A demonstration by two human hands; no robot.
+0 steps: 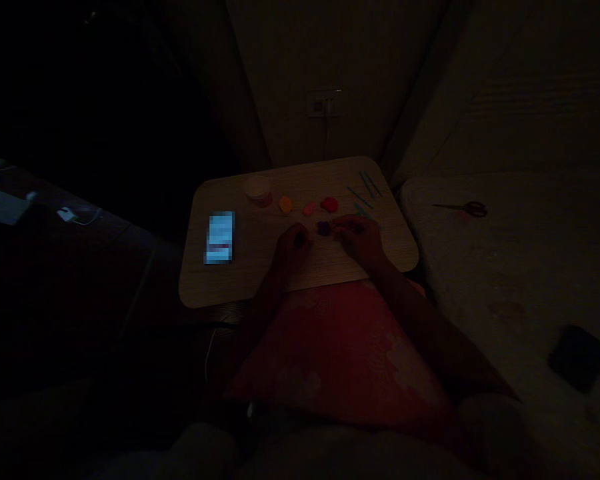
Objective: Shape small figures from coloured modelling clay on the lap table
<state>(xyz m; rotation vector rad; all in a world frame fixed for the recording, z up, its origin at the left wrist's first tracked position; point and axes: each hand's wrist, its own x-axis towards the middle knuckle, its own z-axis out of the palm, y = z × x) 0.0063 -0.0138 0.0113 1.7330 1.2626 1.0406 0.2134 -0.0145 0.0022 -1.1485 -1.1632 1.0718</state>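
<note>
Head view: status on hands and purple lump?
Right hand at purple lump. Left hand curled, contents unclear. Red lump just beyond, not blocking.

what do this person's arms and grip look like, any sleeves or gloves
The left grip and right grip are ordinary five-fingered hands with no gloves visible. The left forearm and right forearm look bare, slim and tapering toward the wrists, with no sleeve showing. I see no watch or markings, though it's too dark for finer detail.

In this dimness, the tabletop (250, 250) seems matt wood.
</note>
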